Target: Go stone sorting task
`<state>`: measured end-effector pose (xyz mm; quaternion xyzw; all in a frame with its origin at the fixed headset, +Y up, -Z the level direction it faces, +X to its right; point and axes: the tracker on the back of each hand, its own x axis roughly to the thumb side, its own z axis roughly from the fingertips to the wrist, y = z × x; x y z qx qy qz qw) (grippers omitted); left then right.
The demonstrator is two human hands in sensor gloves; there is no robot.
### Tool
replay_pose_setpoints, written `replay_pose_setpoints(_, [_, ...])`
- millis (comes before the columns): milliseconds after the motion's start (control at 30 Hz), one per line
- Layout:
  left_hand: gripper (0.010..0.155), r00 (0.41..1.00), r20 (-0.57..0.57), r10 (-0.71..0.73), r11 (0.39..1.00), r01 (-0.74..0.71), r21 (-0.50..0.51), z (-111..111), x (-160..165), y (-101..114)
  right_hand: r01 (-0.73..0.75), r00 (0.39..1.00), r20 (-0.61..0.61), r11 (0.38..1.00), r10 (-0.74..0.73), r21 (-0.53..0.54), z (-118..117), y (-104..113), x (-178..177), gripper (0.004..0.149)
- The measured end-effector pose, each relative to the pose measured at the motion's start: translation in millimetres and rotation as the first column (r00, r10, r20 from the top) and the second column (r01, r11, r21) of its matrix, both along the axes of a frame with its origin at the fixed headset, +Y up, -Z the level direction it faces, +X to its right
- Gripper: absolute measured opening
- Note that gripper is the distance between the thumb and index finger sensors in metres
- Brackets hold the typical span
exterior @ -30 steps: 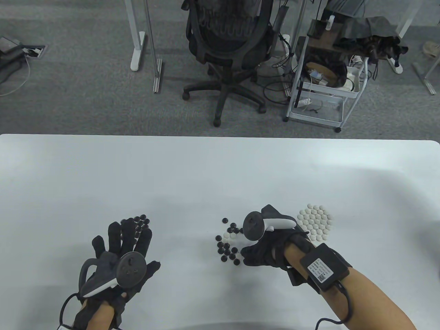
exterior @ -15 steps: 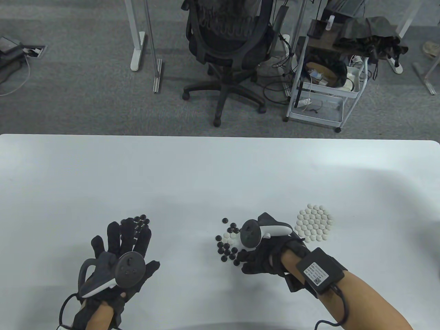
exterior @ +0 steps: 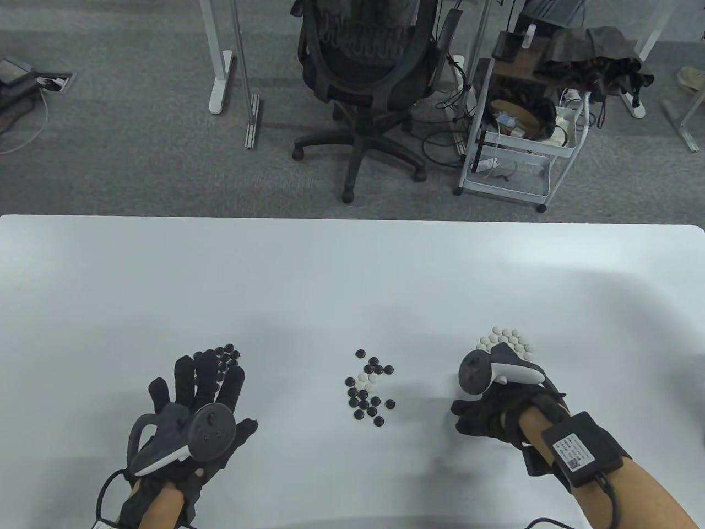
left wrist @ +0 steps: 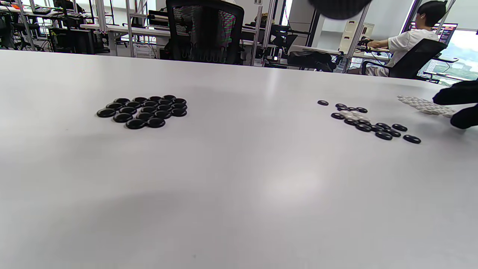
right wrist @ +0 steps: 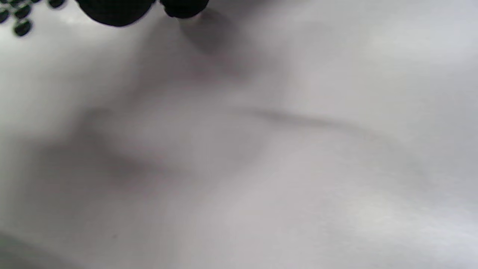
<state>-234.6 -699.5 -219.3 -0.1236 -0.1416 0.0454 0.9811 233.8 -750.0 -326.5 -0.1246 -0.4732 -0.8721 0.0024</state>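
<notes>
Worktop [exterior: 352, 264]: white, smooth, spans the whole width of the table view.
Office chair [exterior: 366, 71]: black mesh back, five-star wheeled base, on the floor just beyond the worktop's far edge, near its middle.
Wire cart [exterior: 518, 143]: white, on castors, right of the office chair; holds boxes and cables, with a dark cloth on top.
Desk legs [exterior: 231, 66]: white uprights, left of the office chair.
Carpet [exterior: 126, 154]: grey, under the office chair.
Floor socket [exterior: 55, 82]: far left of the office chair, cables beside it.
Seated person [left wrist: 407, 41]: white shirt, at a desk beyond the worktop's far right corner, in the left wrist view.
</notes>
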Motion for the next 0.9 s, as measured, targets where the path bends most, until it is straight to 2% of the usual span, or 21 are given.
replay_pose_setpoints(133, [0.077,1.0,-0.001,-0.003,1.0,0.003,-0.007,-0.5,0.4,-0.7,-0.02,0.998,0.062,0.999,0.018,0.025,-8.3,-0.4,15.1,0.062])
replay_pose_setpoints(367, [0.077,1.0,0.001,-0.005,1.0,0.005,-0.008,-0.6,1.2,-0.9,-0.03,0.993,0.115,0.998,0.024,0.051,-18.6,-1.7,21.3,0.065])
replay_pose_setpoints(500, [0.077,1.0,-0.001,-0.001,1.0,0.001,-0.008,-0.8,0.8,-0.7,-0.02,0.99,0.141,0.998,0.012,0.056,-24.1,5.3,21.5,0.067])
replay_pose_setpoints(600, [0.077,1.0,-0.001,0.0,1.0,0.0,-0.007,-0.9,0.6,-0.7,0.133,0.978,0.148,0.986,-0.147,0.101,-30.3,22.9,8.9,0.067])
replay_pose_setpoints(700, [0.077,1.0,-0.001,-0.003,1.0,0.003,-0.012,-1.0,0.9,-1.2,0.152,0.979,0.118,0.983,-0.164,0.106,-37.2,31.2,-9.6,0.065])
replay_pose_setpoints(900, [0.077,1.0,-0.002,-0.002,1.0,0.002,-0.004,-0.6,1.0,-0.6,0.221,0.974,0.046,0.975,-0.223,0.037,-44.6,20.0,-63.9,0.063])
